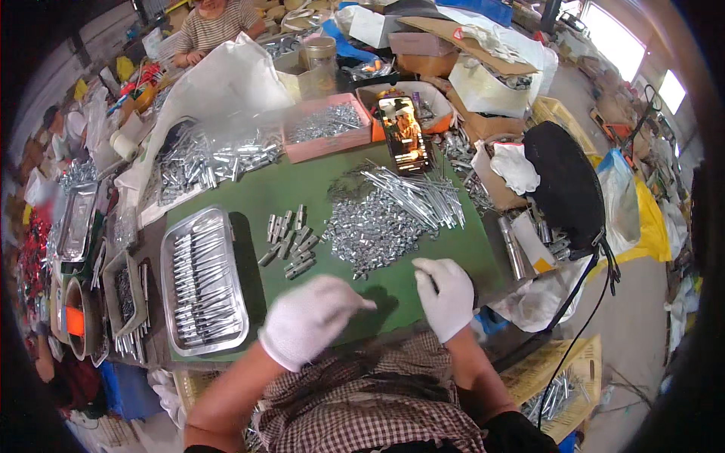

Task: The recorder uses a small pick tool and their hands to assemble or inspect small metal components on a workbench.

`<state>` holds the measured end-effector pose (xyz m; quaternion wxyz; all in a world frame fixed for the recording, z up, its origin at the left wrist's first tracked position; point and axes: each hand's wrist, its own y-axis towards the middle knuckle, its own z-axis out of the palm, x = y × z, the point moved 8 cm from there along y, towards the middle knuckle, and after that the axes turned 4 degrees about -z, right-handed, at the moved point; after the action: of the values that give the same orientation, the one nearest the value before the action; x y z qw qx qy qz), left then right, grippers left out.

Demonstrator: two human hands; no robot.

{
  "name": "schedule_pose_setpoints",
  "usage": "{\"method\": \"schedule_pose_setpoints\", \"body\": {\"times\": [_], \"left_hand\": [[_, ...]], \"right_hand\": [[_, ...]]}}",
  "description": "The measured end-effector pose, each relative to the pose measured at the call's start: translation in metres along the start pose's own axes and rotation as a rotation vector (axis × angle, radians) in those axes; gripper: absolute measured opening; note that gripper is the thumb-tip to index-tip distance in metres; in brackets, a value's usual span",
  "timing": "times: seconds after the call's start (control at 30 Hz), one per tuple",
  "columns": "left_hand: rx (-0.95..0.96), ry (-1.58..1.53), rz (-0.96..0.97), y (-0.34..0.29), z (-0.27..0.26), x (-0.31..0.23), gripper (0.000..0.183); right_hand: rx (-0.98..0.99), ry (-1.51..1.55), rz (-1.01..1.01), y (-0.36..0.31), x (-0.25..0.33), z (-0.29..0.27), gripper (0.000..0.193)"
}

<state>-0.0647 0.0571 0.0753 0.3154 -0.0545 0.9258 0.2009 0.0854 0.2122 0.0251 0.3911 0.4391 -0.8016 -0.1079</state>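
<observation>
My left hand (pixel 311 318), in a white glove, hovers over the near edge of the green work mat (pixel 279 192). Its fingers are drawn together and point right, slightly blurred. Across from it, my gloved right hand (pixel 445 296) has its fingers curled; anything held in either hand is too small or hidden to name. Just beyond them lies a heap of small metal sleeves (pixel 374 234), with a bundle of long thin metal rods (pixel 423 198) behind it. Several thicker metal cylinders (pixel 287 238) lie in short rows left of the heap, near my left hand.
A metal tray (pixel 242 317) of assembled rod pieces stands at left. Beyond the mat are a pink box (pixel 326 149) of small parts, a lit phone (pixel 404 134) and loose metal parts (pixel 215 160). A black padded object (pixel 565 181) stands at right. Another person (pixel 219 30) sits at the far left.
</observation>
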Motion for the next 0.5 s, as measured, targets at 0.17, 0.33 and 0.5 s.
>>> {"method": "schedule_pose_setpoints", "body": {"times": [0.17,0.33,0.5], "left_hand": [[-0.110,0.237,-0.037,-0.026,0.047,-0.003,0.020],[-0.159,0.225,-0.050,-0.024,0.052,-0.005,0.019],[-0.153,0.239,-0.061,-0.026,0.052,-0.003,0.020]], "right_hand": [[-0.044,-0.174,0.002,0.045,-0.046,-0.024,0.015],[0.148,-0.544,-0.006,0.107,-0.080,-0.016,0.018],[0.303,-0.737,0.003,0.141,-0.093,0.003,0.017]]}}
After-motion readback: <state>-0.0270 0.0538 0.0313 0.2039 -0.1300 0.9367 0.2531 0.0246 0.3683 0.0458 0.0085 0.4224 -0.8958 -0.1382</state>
